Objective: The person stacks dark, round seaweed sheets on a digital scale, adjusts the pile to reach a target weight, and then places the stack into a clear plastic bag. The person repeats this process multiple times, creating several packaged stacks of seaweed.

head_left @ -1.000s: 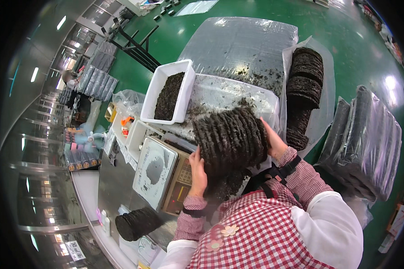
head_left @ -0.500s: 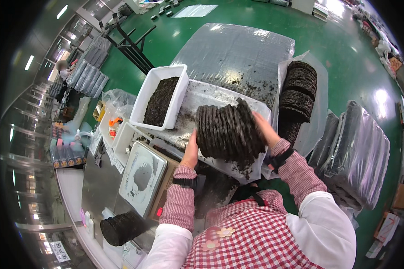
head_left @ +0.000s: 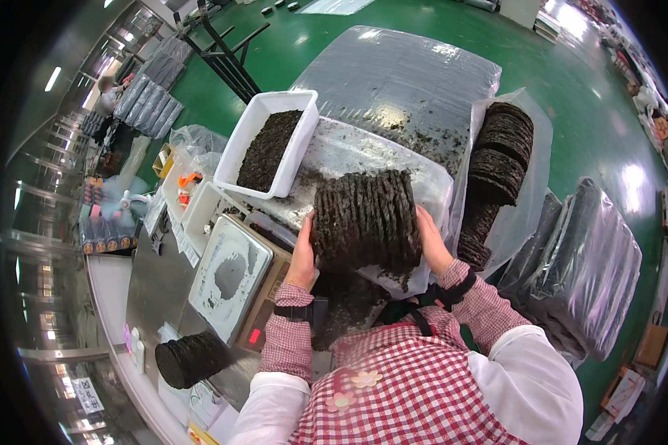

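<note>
A thick stack of dark, round seaweed discs [head_left: 365, 222], which look like dried laver, lies on its side between my two hands. My left hand [head_left: 301, 256] presses flat on its left end. At the other end, my right hand [head_left: 433, 241] pushes inward with its fingers straight. Beneath the stack is a pale, crumb-strewn tray [head_left: 341, 141]. Loose dark flakes [head_left: 269, 148] fill part of a white tub [head_left: 310, 133] just beyond my left hand. To the right, more disc stacks [head_left: 506, 137] lie in a clear plastic bag [head_left: 540, 148].
Left of my forearm stands a scale [head_left: 254, 259] with crumbs on its plate. Another disc stack [head_left: 191, 360] lies on the metal table [head_left: 152, 297]. A plastic-covered block [head_left: 401, 67] is behind the tray. Wrapped bundles [head_left: 594, 267] stand at right, a black metal frame [head_left: 226, 63] far left.
The stack has become more compact and even; its right end leaned outward before. My right hand has come nearer and slightly left with it, and my left hand has shifted slightly left.
</note>
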Available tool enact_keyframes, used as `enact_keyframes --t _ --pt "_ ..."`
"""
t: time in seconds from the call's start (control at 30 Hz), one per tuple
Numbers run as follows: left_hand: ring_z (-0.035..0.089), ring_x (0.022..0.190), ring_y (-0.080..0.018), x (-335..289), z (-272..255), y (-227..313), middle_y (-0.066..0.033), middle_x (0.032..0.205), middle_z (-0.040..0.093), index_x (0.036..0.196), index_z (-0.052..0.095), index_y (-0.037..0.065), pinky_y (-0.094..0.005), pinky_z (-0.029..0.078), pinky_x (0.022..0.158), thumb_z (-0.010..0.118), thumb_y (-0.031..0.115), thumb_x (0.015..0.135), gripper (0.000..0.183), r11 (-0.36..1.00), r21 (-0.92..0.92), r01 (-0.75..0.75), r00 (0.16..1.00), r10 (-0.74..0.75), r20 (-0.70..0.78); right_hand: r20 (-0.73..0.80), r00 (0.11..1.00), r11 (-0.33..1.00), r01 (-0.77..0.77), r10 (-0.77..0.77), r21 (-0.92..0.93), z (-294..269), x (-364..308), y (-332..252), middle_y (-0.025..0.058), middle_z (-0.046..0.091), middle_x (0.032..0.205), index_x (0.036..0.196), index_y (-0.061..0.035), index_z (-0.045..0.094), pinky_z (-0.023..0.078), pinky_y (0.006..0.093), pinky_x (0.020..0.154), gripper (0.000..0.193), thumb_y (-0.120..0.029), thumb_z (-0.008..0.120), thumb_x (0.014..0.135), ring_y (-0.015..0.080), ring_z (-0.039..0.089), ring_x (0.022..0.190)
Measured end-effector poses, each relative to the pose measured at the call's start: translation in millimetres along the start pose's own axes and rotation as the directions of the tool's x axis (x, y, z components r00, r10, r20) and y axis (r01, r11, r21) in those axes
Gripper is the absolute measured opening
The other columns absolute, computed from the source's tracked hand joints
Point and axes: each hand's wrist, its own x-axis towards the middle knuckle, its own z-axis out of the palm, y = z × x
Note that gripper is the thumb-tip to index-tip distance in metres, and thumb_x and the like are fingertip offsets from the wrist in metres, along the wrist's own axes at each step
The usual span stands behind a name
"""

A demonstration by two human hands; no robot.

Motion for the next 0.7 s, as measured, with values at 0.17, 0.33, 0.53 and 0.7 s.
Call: enact_keyframes --t 0.17,0.33,0.53,0.7 --pt "0.047 0.132 -0.0184 -34 -20 43 -0.0098 0.142 0.051 0.148 0.039 0.001 -0.0328 0.033 0.113 0.033 0.043 0.107 0.059 0.989 -0.053 -0.141 0.980 0.147 0.134 0.079 0.972 0.976 0.219 -0.219 0.010 36 -65 -42 0.0180 0.042 0.141 0.137 0.0033 0.046 0.037 0.0336 0.108 0.048 -0.031 0.045 0.104 0.0258 0.044 0.130" --pt "0.038 0.137 -0.0238 -42 -30 14 -0.0140 0.148 0.042 0.146 0.035 -0.007 -0.0330 0.026 0.114 0.038 0.051 0.105 0.072 0.916 0.385 -0.112 0.993 0.119 0.005 0.020 0.999 0.988 0.052 -0.050 -0.148 32 -61 -7 0.0140 0.061 0.116 0.133 0.0022 0.047 0.042 0.0311 0.099 0.050 -0.039 0.044 0.105 0.0207 0.056 0.113" --pt "0.041 0.132 -0.0237 -136 -9 74 -0.0154 0.141 0.046 0.145 0.033 -0.003 -0.0359 0.030 0.112 0.058 0.025 0.099 0.060 0.794 0.429 -0.430 0.873 0.487 -0.027 0.293 0.951 0.954 -0.176 0.100 0.245 74 -88 -73 0.0087 0.048 0.144 0.145 -0.0030 0.039 0.039 0.0337 0.106 0.063 -0.052 0.035 0.105 0.0184 0.049 0.127" --pt "0.047 0.124 -0.0276 -214 -56 144 -0.0151 0.129 0.050 0.133 0.053 0.004 -0.0396 0.038 0.106 0.076 0.029 0.078 0.065 0.183 0.862 -0.473 0.583 0.798 0.151 0.735 0.670 0.668 -0.595 0.105 0.447 185 -80 -92 0.0084 0.044 0.151 0.150 -0.0069 0.036 0.033 0.0419 0.115 0.070 -0.058 0.034 0.103 0.0232 0.043 0.137"
